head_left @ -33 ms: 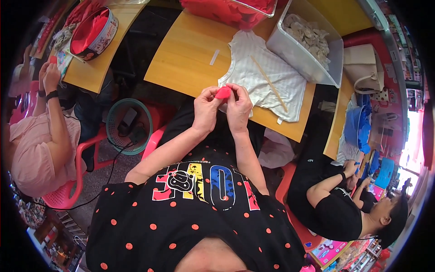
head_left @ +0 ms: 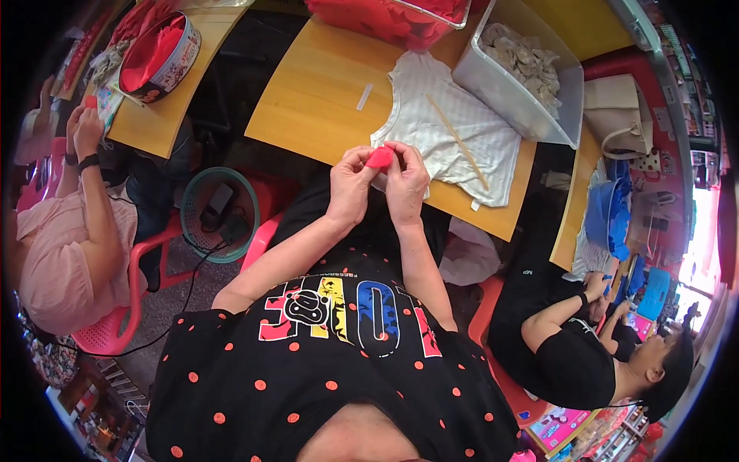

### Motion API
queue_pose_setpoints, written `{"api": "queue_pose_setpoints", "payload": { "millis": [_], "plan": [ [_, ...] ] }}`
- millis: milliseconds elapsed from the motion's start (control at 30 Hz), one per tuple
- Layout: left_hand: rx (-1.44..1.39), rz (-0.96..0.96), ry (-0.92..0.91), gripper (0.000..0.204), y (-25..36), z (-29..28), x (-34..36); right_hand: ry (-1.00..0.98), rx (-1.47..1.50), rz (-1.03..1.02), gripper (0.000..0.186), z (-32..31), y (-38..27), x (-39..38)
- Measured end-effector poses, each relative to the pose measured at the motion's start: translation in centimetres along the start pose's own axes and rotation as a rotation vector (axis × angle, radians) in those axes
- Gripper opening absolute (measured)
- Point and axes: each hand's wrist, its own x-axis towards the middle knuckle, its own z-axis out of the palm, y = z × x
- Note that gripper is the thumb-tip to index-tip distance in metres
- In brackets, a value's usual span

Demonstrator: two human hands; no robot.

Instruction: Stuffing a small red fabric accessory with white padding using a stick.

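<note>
Between both hands, just in front of the table's near edge, is a small red cloth-like piece (head_left: 379, 158), folded or bunched. My left hand (head_left: 350, 185) pinches its left side with thumb and fingers. My right hand (head_left: 406, 182) is closed on its right side, the fingertips almost meeting those of the left. Just beyond the hands a white striped sleeveless garment (head_left: 419, 96) lies spread on the wooden table (head_left: 300, 92). Across it rests a thin wooden stick (head_left: 458, 144). A short white strip (head_left: 364, 97) lies to the left of the garment.
At the table's far side stand a clear bin of red pieces (head_left: 385, 19) and a translucent bin (head_left: 566, 115) of pale bagged pieces. A round tin (head_left: 173, 73) with red pieces sits on the left table. Co-workers sit left (head_left: 69, 254) and right (head_left: 570, 346). A green basket (head_left: 188, 204) stands left.
</note>
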Motion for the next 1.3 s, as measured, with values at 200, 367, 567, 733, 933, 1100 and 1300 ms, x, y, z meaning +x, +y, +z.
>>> {"api": "queue_pose_setpoints", "payload": {
  "millis": [200, 367, 567, 733, 933, 1100, 1300],
  "plan": [
    [0.019, -0.129, -0.255, 0.016, 2.0, -0.1, 0.0, -0.097, 0.333, 0.223, 0.012, -1.0, 1.5, 0.5],
    [0.032, -0.282, -0.475, 0.021, 2.8, -1.5, 1.1, -0.34, 0.61, 0.349, 0.014, -2.5, 1.0, 1.2],
    [-0.061, -0.315, -0.223, 0.023, 3.6, -0.2, 1.3, -0.018, 0.227, 0.147, 0.017, -3.3, -1.6, 0.7],
    [0.084, -0.285, -0.237, 0.021, 3.8, 0.4, 1.1, -0.061, -0.107, -0.051, 0.01, -3.2, -2.3, 0.2],
    [0.743, 0.157, -0.278, 0.02, 4.4, 0.2, 1.6, -0.06, 0.269, 0.296, 0.011, -3.0, -0.3, -0.5],
    [0.839, 0.384, -0.323, 0.018, 5.0, 0.7, 2.4, -0.147, 1.166, 0.729, 0.009, -4.0, 1.6, 0.1],
    [0.596, -0.229, -0.215, 0.024, 5.4, 1.0, 2.8, 0.132, 0.627, 0.325, 0.013, -1.8, 1.7, -0.8]
  ]
}}
